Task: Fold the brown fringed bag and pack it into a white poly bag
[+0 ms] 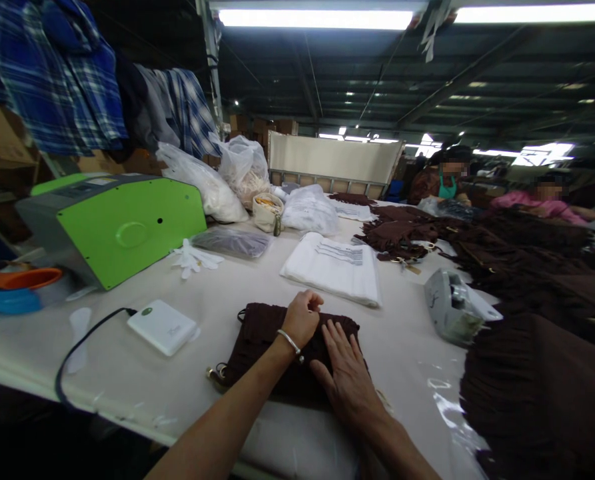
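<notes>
A dark brown fabric bag (262, 327) with small gold-coloured fittings at its lower left corner lies flat on the table in front of me. Over its upper middle is my left hand (303, 317), a bracelet on the wrist, with its fingers curled closed; whatever they may hold is hidden. My right hand (344, 363) rests flat on the right part of the bag, fingers stretched out. Just beyond the bag lies a stack of white printed plastic bags (334, 267).
A green and grey machine (132, 227) stands at left, near a white power bank (162, 327) with a black cable. A tape dispenser (454, 307) sits at right beside piled brown fringed pieces (542, 387). Two people (442, 177) are across the table.
</notes>
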### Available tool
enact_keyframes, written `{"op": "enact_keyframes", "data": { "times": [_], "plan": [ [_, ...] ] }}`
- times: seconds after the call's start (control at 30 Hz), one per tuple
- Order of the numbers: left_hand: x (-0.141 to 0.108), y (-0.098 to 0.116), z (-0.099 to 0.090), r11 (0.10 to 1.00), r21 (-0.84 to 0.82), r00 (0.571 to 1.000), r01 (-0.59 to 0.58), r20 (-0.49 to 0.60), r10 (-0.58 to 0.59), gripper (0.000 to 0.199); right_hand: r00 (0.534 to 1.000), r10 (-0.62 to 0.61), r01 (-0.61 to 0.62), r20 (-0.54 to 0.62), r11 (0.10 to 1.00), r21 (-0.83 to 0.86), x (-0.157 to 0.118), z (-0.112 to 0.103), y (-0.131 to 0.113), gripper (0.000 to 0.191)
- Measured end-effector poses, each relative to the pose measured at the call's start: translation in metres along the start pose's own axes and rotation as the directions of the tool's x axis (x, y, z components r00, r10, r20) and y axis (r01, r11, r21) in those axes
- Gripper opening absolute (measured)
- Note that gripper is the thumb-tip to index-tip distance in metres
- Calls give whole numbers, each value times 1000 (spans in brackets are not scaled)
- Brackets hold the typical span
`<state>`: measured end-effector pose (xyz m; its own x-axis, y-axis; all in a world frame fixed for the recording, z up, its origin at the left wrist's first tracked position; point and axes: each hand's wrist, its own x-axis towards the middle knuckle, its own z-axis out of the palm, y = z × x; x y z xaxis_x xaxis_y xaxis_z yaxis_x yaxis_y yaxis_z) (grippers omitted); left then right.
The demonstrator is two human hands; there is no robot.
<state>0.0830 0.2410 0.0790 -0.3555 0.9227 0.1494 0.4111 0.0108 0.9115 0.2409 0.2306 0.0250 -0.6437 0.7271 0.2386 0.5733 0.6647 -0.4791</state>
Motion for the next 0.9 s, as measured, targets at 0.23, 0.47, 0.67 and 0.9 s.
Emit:
{"op": "enact_keyframes", "data": {
  "times": [0.23, 0.47, 0.67, 0.9],
  "plan": [
    [-19, 5, -30, 948, 285, 989, -143, 4, 148, 22, 927, 354, -239, -126, 815, 527, 14, -48, 13, 67],
    [-15, 8, -18, 856, 484, 981, -183, 146, 127, 26, 915, 373, -253, -153, 827, 502, 10, -45, 8, 58],
    [-2, 11, 2, 778, 557, 943, -290, 305, 134, 8, 968, 174, -147, -181, 977, 154, 26, -29, 27, 53],
    [-31, 0, 12, 764, 557, 944, -327, 232, 235, 18, 981, -2, -38, 196, 979, 200, 59, -75, 29, 34]
  ]
}}
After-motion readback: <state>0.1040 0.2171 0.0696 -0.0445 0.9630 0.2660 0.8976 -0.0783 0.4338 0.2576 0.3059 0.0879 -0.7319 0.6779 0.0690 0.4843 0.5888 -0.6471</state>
